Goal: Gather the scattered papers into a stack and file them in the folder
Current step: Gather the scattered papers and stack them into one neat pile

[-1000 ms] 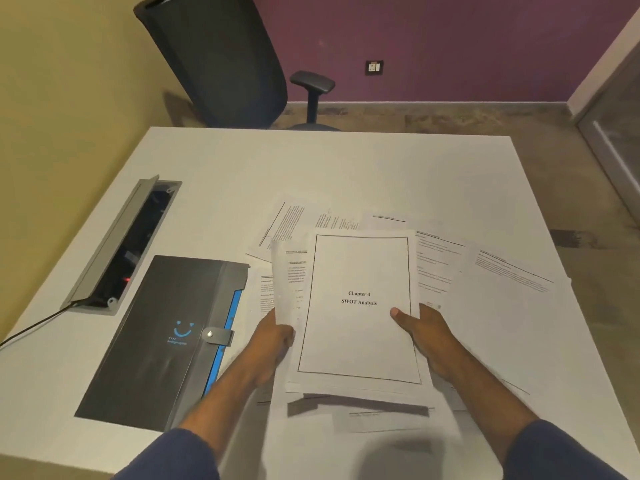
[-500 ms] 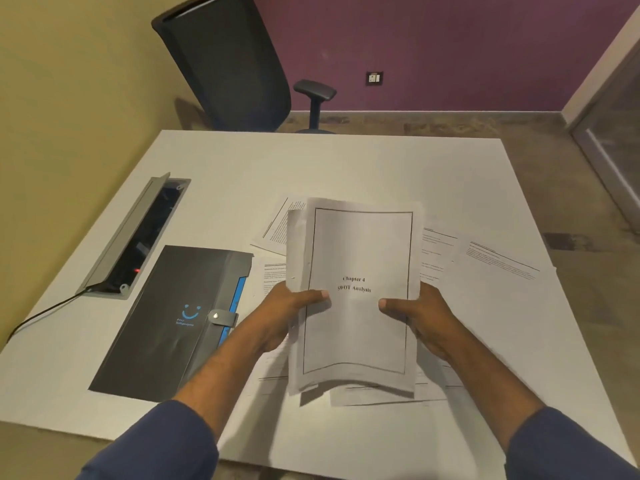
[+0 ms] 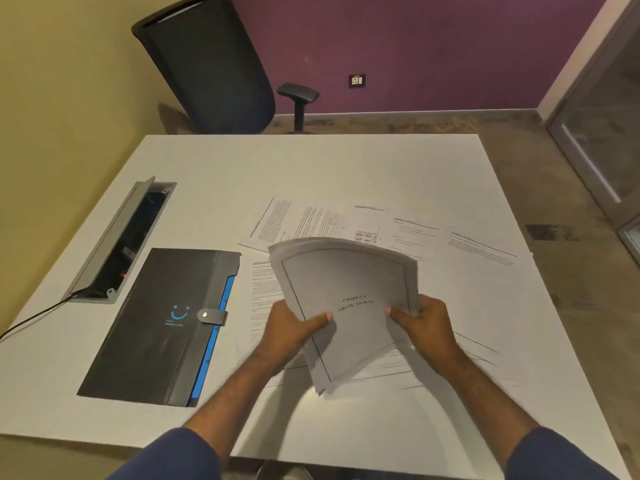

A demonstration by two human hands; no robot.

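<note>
Papers [image 3: 349,306] sit pinched between our left hand [image 3: 289,329] and right hand [image 3: 427,327] at centre frame, while the closed folder [image 3: 156,327] lies lower left, its long axis running up-frame, nearer our left hand.

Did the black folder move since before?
No. The folder lies beside the cable box in the table as before; only the camera shifted.
</note>
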